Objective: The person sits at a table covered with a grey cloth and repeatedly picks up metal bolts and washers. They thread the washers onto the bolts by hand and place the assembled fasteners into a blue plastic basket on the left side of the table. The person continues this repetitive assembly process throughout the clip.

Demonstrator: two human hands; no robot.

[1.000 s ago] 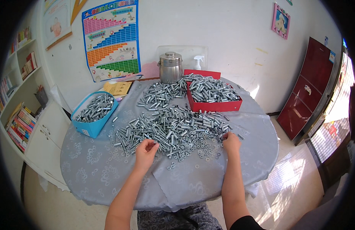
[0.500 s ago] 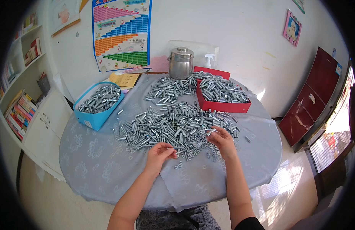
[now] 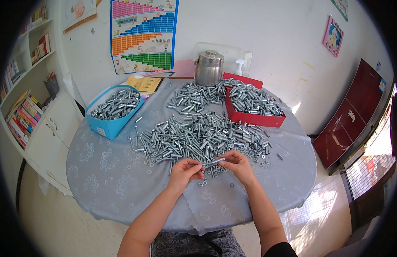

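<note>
My left hand (image 3: 184, 173) is closed, pinching a thin metal bolt (image 3: 206, 164) that points to the right. Facing it, the fingers of my right hand (image 3: 238, 167) are closed around a short silver metal sleeve (image 3: 218, 161). Bolt and sleeve meet end to end between the hands, nearly in line; whether the bolt is inside the sleeve is too small to tell. Just beyond both hands spreads a big heap of bolts and sleeves (image 3: 194, 137). Several loose nuts (image 3: 202, 183) lie close to my left fingertips, and a single washer (image 3: 232, 185) rests below my right hand.
A blue bin (image 3: 105, 127) full of metal sleeves stands at the left. At the back right is a red box (image 3: 254, 119), also filled, with a steel canister (image 3: 209, 68) and a spray bottle (image 3: 240, 66) behind. A grey cloth covers the round table (image 3: 155, 205).
My right hand has moved left and slightly down from the heap with the sleeve, up to the bolt in my left hand. The view has shifted slightly.
</note>
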